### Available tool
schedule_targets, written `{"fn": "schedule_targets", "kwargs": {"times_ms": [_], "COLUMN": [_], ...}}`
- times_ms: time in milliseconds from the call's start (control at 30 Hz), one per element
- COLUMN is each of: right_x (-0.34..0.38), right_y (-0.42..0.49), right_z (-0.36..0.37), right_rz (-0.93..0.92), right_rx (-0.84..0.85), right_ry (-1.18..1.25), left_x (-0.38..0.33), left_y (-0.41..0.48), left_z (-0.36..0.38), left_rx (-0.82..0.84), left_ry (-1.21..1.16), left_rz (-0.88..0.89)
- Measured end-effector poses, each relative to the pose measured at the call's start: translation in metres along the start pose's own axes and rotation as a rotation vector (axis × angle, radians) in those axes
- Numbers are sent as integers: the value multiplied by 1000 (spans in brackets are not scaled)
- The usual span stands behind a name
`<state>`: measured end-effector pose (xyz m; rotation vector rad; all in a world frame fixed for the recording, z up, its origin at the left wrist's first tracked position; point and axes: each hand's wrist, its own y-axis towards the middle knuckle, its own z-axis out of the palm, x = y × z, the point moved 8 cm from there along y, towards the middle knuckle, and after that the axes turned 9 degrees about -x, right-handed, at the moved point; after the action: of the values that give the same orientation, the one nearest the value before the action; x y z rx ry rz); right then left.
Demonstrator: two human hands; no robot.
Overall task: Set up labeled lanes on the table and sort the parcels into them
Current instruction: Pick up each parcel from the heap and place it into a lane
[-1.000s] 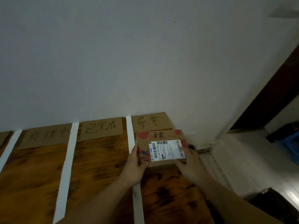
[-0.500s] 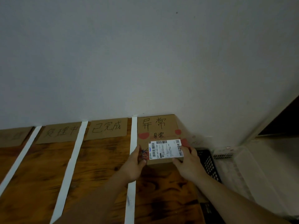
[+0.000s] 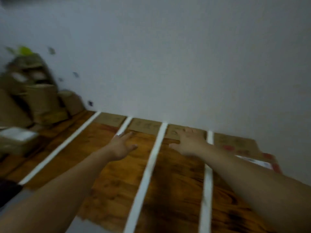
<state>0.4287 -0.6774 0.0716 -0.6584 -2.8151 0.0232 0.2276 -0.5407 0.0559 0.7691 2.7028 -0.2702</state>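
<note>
The wooden table [image 3: 111, 179] is split into lanes by white tape strips [image 3: 148, 167], with cardboard lane labels [image 3: 144, 126] along the wall. A cardboard parcel [image 3: 249, 152] with red spots and a white shipping label lies in the rightmost lane, partly hidden by my right forearm. My left hand [image 3: 121, 145] hovers over a middle lane with fingers spread, holding nothing. My right hand [image 3: 190, 143] is stretched flat over the neighbouring lane, also holding nothing. The frame is motion-blurred.
A pile of brown cardboard parcels [image 3: 38, 98] leans against the wall at the far left. A box with a white top [image 3: 16, 137] sits in front of the pile. The white wall [image 3: 185, 64] backs the table.
Both hands have let go of the parcel, which now lies in the rightmost lane. The view has swung left, and both hands have moved left over the middle lanes.
</note>
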Motion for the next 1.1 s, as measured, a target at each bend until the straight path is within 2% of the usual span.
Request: {"fn": "schedule_targets", "kwargs": {"times_ms": [300, 500, 700, 933, 1100], "right_x": [356, 521, 628, 707, 729], "right_y": [29, 51, 106, 217, 261], "right_z": [36, 72, 130, 211, 255], "right_rz": [-259, -405, -433, -326, -197], "right_rx": [79, 117, 164, 227, 265], "right_ry": [36, 5, 48, 187, 508], "left_x": [326, 464, 581, 671, 704], "left_y": [-119, -164, -145, -12, 80], "left_z": [-187, -240, -248, -255, -231], "left_rx": [-171, -245, -243, -156, -53], "left_ry": [-10, -95, -185, -265, -287], "left_rz": [-306, -415, -541, -516, -439]}}
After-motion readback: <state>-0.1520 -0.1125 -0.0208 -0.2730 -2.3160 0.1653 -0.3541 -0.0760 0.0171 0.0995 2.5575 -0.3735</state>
